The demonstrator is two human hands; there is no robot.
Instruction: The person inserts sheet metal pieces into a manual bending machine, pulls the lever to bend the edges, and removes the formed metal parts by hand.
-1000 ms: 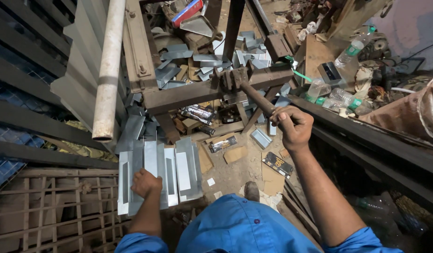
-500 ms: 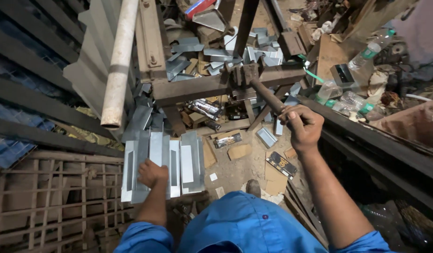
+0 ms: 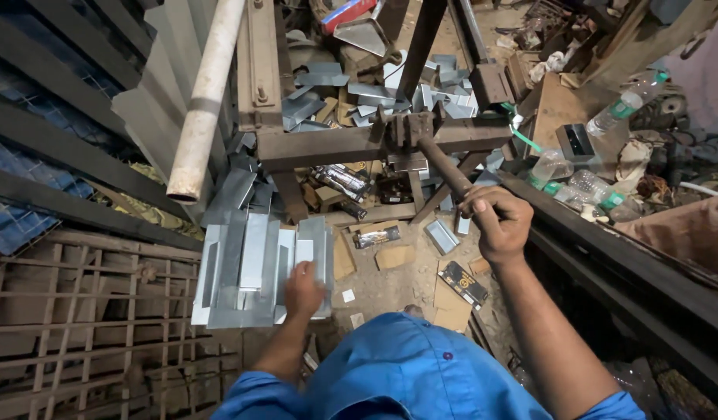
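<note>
Pipe: a pale round pipe (image 3: 206, 101) slants down at upper left, above the dark slats.
Sheet pieces: a stack of grey folded sheet-metal pieces (image 3: 250, 268) lies on the floor beside a wooden lattice (image 3: 87, 311).
Left hand: the left hand (image 3: 303, 289) rests on the right edge of that stack, fingers curled down over a piece; how firmly it grips I cannot tell.
Press frame: a rusty iron frame (image 3: 359, 144) crosses the middle, with more cut pieces heaped behind it.
Lever: a brown lever handle (image 3: 444, 167) runs from the frame down to the right hand.
Right hand: the right hand (image 3: 495, 222) is wrapped shut around the lever's end.
Clutter: plastic bottles (image 3: 592, 183) lie at right.
Just changed: since a second ago the left hand has shifted slightly right along the stack, onto its right-hand pieces.
Meaning: it looks as if a fresh piece is being picked out.
Unchanged: the right hand keeps its hold on the lever, at much the same height.
</note>
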